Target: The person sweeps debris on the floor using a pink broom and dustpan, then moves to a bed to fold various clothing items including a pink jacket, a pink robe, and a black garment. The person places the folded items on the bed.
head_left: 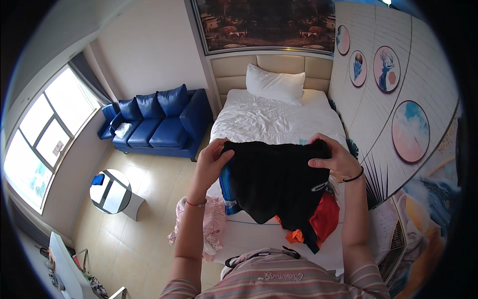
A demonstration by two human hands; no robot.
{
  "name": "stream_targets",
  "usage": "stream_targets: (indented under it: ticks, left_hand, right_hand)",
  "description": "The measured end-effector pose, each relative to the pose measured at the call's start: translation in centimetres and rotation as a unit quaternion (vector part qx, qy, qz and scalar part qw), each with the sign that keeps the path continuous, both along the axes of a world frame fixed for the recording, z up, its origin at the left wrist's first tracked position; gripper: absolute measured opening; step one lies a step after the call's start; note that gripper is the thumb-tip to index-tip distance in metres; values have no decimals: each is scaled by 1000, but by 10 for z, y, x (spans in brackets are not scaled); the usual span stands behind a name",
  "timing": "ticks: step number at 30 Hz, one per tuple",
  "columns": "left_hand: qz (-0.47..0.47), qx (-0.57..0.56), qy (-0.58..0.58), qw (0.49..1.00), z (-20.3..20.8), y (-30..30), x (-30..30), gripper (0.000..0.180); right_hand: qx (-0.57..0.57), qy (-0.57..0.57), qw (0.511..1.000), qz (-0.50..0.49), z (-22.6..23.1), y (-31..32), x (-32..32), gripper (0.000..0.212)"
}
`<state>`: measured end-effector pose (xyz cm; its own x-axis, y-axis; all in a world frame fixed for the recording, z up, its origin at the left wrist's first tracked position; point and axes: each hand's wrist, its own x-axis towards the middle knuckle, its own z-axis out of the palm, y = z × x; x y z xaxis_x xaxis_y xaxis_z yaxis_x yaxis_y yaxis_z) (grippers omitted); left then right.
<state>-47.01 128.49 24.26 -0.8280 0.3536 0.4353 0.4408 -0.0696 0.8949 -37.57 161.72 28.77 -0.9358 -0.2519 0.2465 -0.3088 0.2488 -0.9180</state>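
Over the foot of the bed (271, 117), a black garment (276, 182) hangs spread out between my hands, with a small white mark low on its right side. My left hand (214, 158) pinches its top left corner. At the top right corner, my right hand (337, 155) grips the cloth between thumb and fingers. Behind the garment, partly hidden, lie a blue striped cloth (227, 189) and a red garment (326, 217) with an orange piece (295, 236) beside it. A ruffled pink garment (211, 224) lies near my left forearm.
A white pillow (275, 83) rests against the beige headboard (234, 67). To the left stand a blue sofa (154, 122) and a round glass-topped table (112, 192) on the tiled floor. A decorated wall (378, 119) with round pictures runs along the right.
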Motion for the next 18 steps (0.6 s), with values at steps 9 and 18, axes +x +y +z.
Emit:
stream_targets:
  ticks: [9,18]
  left_hand:
    - [31,-221,234,946,21,-4,13,29]
    - [-10,-221,268,938,12,-11,16,15]
  right_hand:
    - [137,89,986,23,12,-3,1,42]
    - [270,133,942,-150,-1,3,-6,46]
